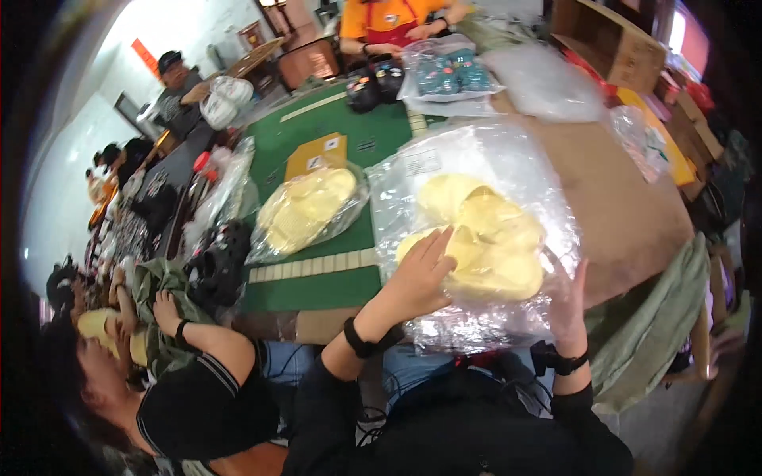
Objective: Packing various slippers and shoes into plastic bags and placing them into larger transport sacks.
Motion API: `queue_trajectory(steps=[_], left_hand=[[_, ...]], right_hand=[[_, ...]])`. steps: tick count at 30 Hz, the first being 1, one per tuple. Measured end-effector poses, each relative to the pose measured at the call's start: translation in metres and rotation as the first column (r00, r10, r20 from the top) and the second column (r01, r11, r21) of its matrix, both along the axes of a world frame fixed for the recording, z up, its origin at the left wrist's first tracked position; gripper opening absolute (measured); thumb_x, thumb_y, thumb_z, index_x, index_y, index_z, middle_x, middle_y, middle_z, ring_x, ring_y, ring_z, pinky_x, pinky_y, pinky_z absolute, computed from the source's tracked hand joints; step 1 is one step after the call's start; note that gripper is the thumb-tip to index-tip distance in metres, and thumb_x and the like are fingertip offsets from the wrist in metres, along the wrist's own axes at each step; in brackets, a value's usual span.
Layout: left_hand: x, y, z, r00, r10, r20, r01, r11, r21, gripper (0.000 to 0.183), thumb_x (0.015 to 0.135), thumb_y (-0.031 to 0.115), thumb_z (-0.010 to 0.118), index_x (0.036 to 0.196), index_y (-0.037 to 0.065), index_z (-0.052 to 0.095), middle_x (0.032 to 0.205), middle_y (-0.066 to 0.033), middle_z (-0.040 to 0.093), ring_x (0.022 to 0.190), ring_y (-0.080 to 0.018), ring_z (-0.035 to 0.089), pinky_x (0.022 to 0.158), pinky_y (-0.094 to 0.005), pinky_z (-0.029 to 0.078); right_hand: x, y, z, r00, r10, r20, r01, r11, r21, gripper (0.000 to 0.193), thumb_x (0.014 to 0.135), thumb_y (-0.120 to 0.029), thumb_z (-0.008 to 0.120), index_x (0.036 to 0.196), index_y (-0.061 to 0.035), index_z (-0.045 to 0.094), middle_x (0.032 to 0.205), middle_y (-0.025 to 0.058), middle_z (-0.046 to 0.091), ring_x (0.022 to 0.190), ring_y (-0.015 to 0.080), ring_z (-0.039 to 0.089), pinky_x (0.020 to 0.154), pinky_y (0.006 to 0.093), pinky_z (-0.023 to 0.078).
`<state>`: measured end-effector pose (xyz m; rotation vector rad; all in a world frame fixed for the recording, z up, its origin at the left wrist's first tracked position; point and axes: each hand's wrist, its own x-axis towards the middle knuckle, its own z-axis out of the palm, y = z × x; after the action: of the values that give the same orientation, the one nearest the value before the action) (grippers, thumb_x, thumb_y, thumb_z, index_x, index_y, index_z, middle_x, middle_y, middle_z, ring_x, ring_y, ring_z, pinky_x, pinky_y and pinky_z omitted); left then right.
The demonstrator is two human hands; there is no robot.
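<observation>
From afar, I am counting two bags (393, 198) (266, 251) of yellow shoes (508, 274), one teal-filled bag (412, 86), one orange card (305, 160) — and the wearer's two hands (425, 274) (567, 309).

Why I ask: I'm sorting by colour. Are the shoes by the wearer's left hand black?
No, the shoes by the wearer's left hand are pale yellow.

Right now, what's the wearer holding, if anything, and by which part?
The left hand lies on the clear bag; whether the right hand grips its edge is unclear.

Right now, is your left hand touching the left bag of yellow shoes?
Apart: the head view shows green surface between the left hand and left bag.
</observation>
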<state>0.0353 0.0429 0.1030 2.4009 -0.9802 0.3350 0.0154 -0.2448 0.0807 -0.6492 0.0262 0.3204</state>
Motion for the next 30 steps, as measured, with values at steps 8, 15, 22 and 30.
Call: queue_trajectory(steps=[8,15,22,30], left_hand=[[-0.014,-0.015,0.004,0.99,-0.127,-0.055,0.128,0.992,0.014,0.051,0.055,0.011,0.076,0.097,0.005,0.05,0.145,-0.0274,0.028,0.131,-0.048,0.03,0.105,-0.0547,0.031],[-0.018,-0.019,-0.017,0.93,0.358,0.087,-0.347,0.929,-0.127,0.091,0.067,0.033,0.079,0.142,0.009,0.032,0.146,-0.0287,0.025,0.136,-0.0477,0.022,0.108,-0.0583,0.018],[-0.02,0.02,-0.054,0.876,0.361,-0.32,-0.322,0.931,0.171,0.075,0.076,0.037,0.071,0.141,0.018,0.037,0.138,-0.0297,0.039,0.124,-0.0454,0.042,0.098,-0.0515,0.039],[-0.032,0.058,-0.045,0.773,0.478,-0.416,-0.606,0.75,-0.264,0.022,0.09,0.006,0.05,0.109,0.002,0.061,0.094,-0.0193,0.065,0.088,-0.0303,0.065,0.076,-0.0354,0.05]], right_hand=[[0.004,-0.007,-0.016,0.991,-0.041,-0.129,-0.008,0.934,-0.357,0.063,0.084,-0.008,0.066,0.137,0.0009,0.034,0.12,0.0142,0.056,0.104,0.0209,0.06,0.083,0.0298,0.052],[-0.002,-0.001,0.029,0.955,-0.265,0.134,0.296,0.893,-0.339,0.06,0.088,-0.017,0.063,0.137,0.0029,0.034,0.121,0.0187,0.055,0.103,0.0254,0.061,0.084,0.0345,0.053],[-0.002,-0.065,0.005,0.838,-0.515,0.18,0.518,0.855,0.034,0.056,0.094,-0.029,0.055,0.136,0.002,0.036,0.123,0.0207,0.054,0.108,0.0288,0.059,0.089,0.0395,0.052],[-0.001,-0.059,0.035,0.878,-0.454,0.15,0.431,0.888,0.163,0.045,0.099,-0.031,0.043,0.131,0.0008,0.044,0.123,0.0189,0.057,0.104,0.0292,0.061,0.079,0.0384,0.055]])
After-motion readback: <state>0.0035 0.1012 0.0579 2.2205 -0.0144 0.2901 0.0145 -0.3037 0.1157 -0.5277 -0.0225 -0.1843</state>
